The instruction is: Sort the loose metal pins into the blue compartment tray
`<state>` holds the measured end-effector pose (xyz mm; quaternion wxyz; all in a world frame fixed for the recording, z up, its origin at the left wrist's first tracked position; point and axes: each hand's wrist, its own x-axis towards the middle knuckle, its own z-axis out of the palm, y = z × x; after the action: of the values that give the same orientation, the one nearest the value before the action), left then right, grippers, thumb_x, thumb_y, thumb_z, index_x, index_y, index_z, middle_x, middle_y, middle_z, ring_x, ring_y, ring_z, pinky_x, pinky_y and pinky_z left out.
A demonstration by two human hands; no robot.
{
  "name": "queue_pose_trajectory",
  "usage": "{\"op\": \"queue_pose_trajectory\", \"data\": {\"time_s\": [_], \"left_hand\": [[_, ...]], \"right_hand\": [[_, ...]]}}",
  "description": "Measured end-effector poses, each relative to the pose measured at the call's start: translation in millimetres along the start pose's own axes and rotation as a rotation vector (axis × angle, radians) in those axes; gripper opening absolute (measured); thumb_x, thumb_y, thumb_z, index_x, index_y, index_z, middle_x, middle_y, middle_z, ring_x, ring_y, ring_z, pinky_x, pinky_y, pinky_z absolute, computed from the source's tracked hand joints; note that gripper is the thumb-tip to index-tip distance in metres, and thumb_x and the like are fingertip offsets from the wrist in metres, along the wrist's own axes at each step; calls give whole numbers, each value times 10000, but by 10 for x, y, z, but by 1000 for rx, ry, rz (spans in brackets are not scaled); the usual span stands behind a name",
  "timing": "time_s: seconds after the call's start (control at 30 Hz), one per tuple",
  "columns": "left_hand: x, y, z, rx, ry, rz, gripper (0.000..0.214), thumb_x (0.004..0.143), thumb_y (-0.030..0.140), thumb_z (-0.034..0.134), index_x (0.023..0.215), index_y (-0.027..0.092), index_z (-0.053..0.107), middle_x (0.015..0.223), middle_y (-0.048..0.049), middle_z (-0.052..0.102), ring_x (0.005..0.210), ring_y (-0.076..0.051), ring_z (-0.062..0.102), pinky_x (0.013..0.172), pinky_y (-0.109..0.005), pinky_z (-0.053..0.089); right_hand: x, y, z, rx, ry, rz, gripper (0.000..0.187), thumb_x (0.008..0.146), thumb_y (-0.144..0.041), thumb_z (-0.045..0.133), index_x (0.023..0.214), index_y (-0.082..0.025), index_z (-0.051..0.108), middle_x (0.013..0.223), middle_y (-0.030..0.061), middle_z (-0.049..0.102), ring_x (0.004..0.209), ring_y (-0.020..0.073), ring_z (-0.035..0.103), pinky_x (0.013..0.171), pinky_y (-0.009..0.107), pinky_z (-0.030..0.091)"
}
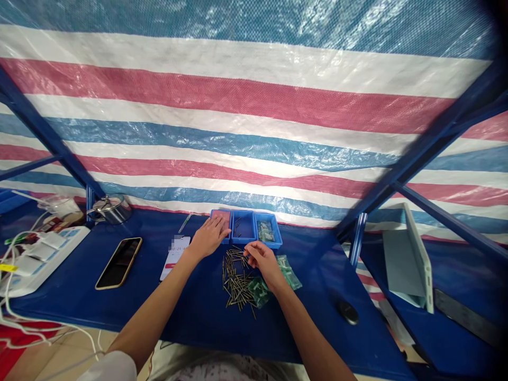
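My left hand (pixel 209 236) reaches forward with fingers spread flat, its tips at the leftmost of three small blue bins (pixel 222 222). My right hand (pixel 262 259) is curled in a pinch over a loose pile of thin brass pins (pixel 237 280) on the blue table (pixel 206 312); what the fingertips hold is too small to make out. Small green parts in clear bags (pixel 289 271) lie beside my right wrist. The middle bin (pixel 243 226) holds a few pins, and the right bin (pixel 267 232) holds green parts.
A dark phone (pixel 119 262) and a lit phone (pixel 174 257) lie left of the hands. A white power strip with cables (pixel 35 259) and a metal pot (pixel 110 208) sit far left. A black round object (pixel 348 312) is at right, a grey tablet (pixel 408 259) beyond.
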<state>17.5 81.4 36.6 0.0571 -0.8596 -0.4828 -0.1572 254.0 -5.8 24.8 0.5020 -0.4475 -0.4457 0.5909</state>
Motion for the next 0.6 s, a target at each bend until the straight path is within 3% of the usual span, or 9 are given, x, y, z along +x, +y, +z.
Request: {"op": "queue_pose_trajectory", "data": {"time_s": [0.13, 0.3, 0.47, 0.6], "left_hand": [[-117, 63, 162, 59, 48, -17, 717, 1089, 607, 304, 1593, 113, 428, 1637, -176, 422, 1536, -330, 374, 1267, -516, 307], [-157, 77, 198, 66, 57, -9, 757, 1069, 638, 340, 1617, 118, 386, 1638, -173, 423, 1553, -341, 336, 1288, -524, 244], [-109, 96, 124, 12, 63, -29, 818, 1038, 711, 342, 1592, 114, 422, 1590, -198, 485, 1505, -367, 410, 1297, -554, 185], [38, 99, 40, -45, 101, -23, 679, 1081, 624, 316, 1479, 120, 538, 1423, -197, 634, 1415, -355, 514, 1274, -545, 248]], "right_hand": [[-21, -27, 18, 34, 22, 4, 350, 837, -542, 777, 897, -203, 713, 835, 36, 713, 597, 124, 537, 535, 254, 357], [-17, -27, 4, 41, 64, -56, 350, 853, -551, 770, 898, -211, 705, 829, 24, 694, 594, 122, 521, 529, 260, 356], [-24, -107, -67, -20, 123, -111, 372, 859, -583, 758, 909, -219, 707, 837, 29, 691, 588, 129, 518, 517, 270, 366], [-116, -210, -152, -120, 158, -140, 409, 868, -624, 734, 922, -220, 705, 848, 48, 702, 605, 161, 543, 523, 293, 385]]}}
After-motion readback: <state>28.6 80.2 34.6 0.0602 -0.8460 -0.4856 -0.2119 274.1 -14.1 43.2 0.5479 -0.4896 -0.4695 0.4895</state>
